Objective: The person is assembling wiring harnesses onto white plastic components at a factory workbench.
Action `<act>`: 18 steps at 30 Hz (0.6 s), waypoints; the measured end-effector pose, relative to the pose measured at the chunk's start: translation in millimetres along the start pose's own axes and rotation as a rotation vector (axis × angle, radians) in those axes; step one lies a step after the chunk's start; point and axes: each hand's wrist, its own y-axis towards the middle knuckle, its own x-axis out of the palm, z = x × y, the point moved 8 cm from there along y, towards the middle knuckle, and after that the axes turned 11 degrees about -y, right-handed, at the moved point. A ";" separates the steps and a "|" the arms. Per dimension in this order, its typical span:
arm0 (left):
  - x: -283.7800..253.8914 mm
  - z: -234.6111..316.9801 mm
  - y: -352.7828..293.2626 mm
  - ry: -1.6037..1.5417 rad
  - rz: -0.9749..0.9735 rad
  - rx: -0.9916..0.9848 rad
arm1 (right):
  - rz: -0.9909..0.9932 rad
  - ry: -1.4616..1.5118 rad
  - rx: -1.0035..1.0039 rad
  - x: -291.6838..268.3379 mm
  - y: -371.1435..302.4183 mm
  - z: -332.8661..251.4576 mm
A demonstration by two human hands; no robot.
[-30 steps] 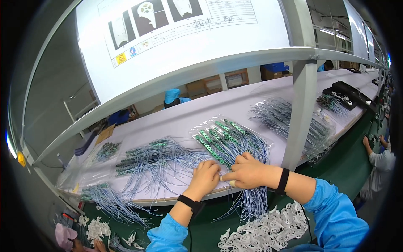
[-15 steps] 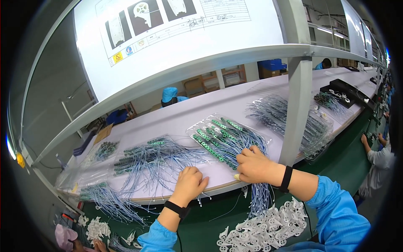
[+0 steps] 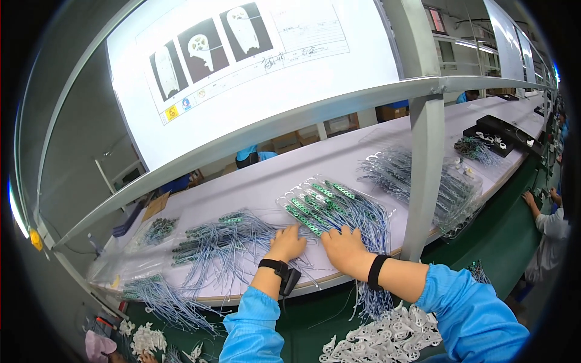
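My right hand bends over the lower edge of a bundle of green circuit boards with blue and white wires. Its fingers are closed at the boards' ends; what lies under the fingertips is hidden. The boards rest in rows on a clear plastic bag, and their wires hang over the shelf's front edge below my right wrist. Just left of that bundle, my left hand is curled closed beside the loose wires of a second board bundle. Its fingertips point away, so I cannot see what they hold.
White plastic parts lie heaped on the green bench. More wired bundles sit at left and right. A metal post stands right of my hands. A black tray lies farther right; co-workers are nearby.
My left hand has moved right and away from me, close to the right hand. The right hand has shifted left and lower along the bundle's edge. The view has tilted up.
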 end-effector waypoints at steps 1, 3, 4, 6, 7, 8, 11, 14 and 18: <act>-0.2 2.6 -3.9 0.021 -0.018 -0.009 | -0.003 0.020 0.057 4.5 1.8 4.0; -4.1 4.2 -4.4 0.045 -0.033 -0.013 | -0.002 0.039 0.118 12.0 6.4 12.3; -4.6 1.6 -5.2 0.072 -0.076 -0.022 | 0.003 0.098 0.159 15.5 7.3 18.5; -8.2 4.4 -6.6 0.098 -0.113 -0.027 | 0.014 0.155 0.201 16.1 6.0 27.8; -11.2 6.5 -3.6 0.127 -0.117 -0.047 | -0.010 0.212 0.231 19.6 6.5 33.7; -11.8 6.4 -0.2 0.155 -0.120 -0.065 | -0.035 0.268 0.262 23.2 6.7 38.3; -11.7 1.9 19.3 0.115 0.082 0.159 | -0.020 0.261 0.281 17.8 5.3 37.3; 5.7 13.9 22.0 0.002 0.086 0.389 | -0.003 0.315 0.300 16.5 7.7 40.9; 21.9 31.0 19.9 -0.125 -0.093 0.286 | 0.002 0.350 0.319 19.5 9.5 46.7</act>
